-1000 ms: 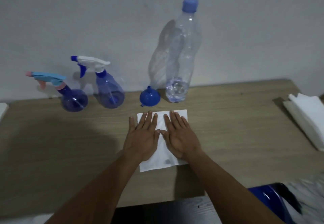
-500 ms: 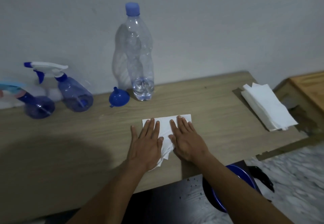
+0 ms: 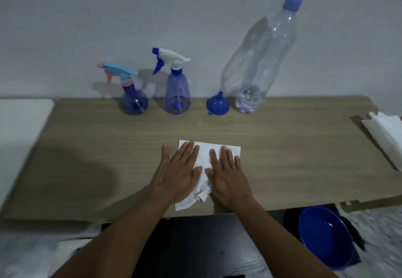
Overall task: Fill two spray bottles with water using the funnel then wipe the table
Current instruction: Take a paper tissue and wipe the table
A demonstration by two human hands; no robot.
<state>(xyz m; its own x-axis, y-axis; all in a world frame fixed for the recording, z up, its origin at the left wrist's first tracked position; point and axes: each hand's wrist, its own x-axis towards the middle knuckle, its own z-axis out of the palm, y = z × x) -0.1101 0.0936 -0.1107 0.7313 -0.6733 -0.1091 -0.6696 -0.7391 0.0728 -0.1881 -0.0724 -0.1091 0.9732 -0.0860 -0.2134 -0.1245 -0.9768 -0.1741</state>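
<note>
Both palms press flat on a white paper towel (image 3: pixel 206 153) near the front edge of the wooden table (image 3: pixel 87 147). My left hand (image 3: pixel 179 174) covers its left half, my right hand (image 3: pixel 226 175) its right half, fingers spread. The towel bunches up between my thumbs. Along the wall stand a round blue spray bottle with a light-blue and pink trigger (image 3: pixel 132 97), a taller blue spray bottle with a white trigger (image 3: pixel 177 90), an upside-down blue funnel (image 3: pixel 217 104) and a large clear water bottle (image 3: pixel 263 60) with a little water at its bottom.
A stack of white paper towels (image 3: pixel 385 134) lies at the table's right edge. A blue basin (image 3: pixel 324 236) sits on the floor below the table's front right. A white surface (image 3: pixel 19 125) adjoins the table on the left.
My view has swung back left, so the bottles now sit centre. My hands have stayed flat on the towel, which is more crumpled between the thumbs than a second ago.
</note>
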